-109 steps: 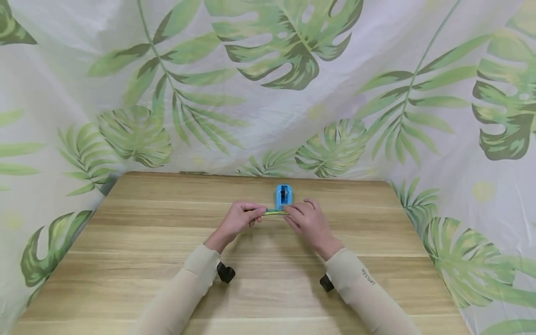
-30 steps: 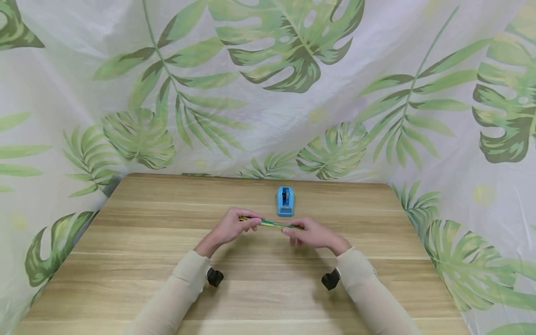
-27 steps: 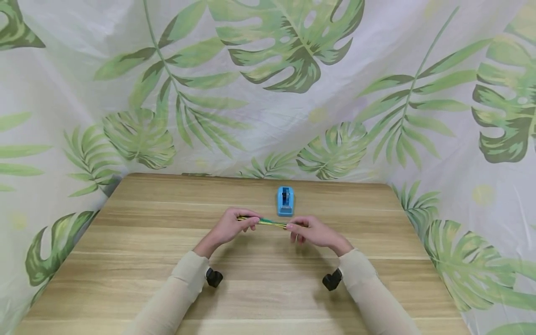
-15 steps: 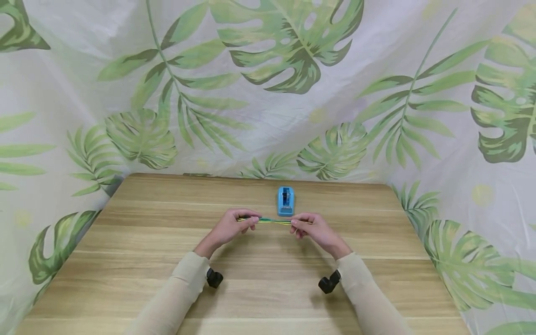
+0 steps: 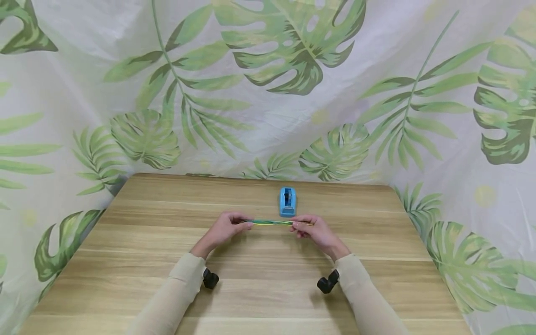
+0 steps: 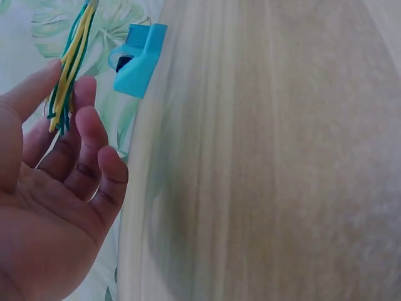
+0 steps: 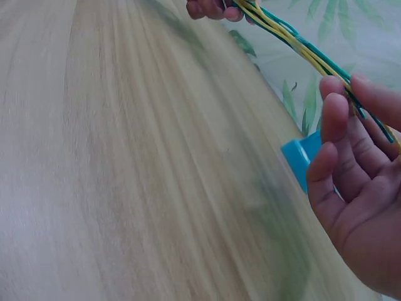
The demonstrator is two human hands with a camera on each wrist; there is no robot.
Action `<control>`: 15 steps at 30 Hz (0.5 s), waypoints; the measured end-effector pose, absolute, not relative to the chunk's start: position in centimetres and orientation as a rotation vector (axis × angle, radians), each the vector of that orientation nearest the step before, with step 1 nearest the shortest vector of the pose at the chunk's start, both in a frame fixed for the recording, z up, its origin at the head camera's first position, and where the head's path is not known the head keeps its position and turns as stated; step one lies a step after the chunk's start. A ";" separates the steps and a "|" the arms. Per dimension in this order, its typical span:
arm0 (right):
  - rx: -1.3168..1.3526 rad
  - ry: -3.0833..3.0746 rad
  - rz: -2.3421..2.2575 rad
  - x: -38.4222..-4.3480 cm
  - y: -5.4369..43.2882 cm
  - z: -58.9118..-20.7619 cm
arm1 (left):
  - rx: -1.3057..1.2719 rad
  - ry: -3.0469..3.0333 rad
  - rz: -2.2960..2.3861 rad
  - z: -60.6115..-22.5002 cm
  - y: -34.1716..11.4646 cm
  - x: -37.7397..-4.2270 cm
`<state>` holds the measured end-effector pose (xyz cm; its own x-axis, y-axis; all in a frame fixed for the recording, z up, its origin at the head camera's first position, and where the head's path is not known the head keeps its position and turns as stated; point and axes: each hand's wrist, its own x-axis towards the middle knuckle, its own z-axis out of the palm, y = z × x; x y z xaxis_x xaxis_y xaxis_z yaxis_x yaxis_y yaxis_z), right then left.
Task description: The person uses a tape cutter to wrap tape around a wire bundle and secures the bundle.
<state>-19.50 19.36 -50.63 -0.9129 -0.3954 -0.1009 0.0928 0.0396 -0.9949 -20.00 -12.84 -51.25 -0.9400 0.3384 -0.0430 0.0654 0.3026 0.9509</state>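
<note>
A bundle of thin green and yellow wires point(image 5: 271, 223) is stretched nearly level between the two hands, raised above the table. My left hand point(image 5: 226, 228) pinches its left end between thumb and fingers; the wire tips point(image 6: 59, 119) poke out past the thumb in the left wrist view. The other end is pinched by my right hand point(image 5: 316, 229), and loose wire ends point(image 7: 379, 125) stick out by its palm in the right wrist view. Just beyond the right part of the bundle stands a blue tape dispenser point(image 5: 287, 202), touched by neither hand.
The wood-grain table point(image 5: 259, 288) reaches back to a leaf-patterned cloth point(image 5: 268, 116) hanging behind it and at both sides. Each forearm wears a pale sleeve and a black wrist camera point(image 5: 211, 279).
Both hands have drawn back from the tape dispenser since the oldest frame. They are now farther apart, the left hand having slid leftwards, and the bundle has turned from slanted to nearly level.
</note>
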 end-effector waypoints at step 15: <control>-0.392 2.579 -1.396 -19.5 19.2 -51.0 | 0.450 2.569 1.466 -52.2 -11.8 -20.6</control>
<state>-19.49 19.15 -51.02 -0.9486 -0.3147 -0.0349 -0.1429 0.5238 -0.8397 -20.64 -11.85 -52.17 -0.9437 0.3301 0.0184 0.1838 0.4773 0.8593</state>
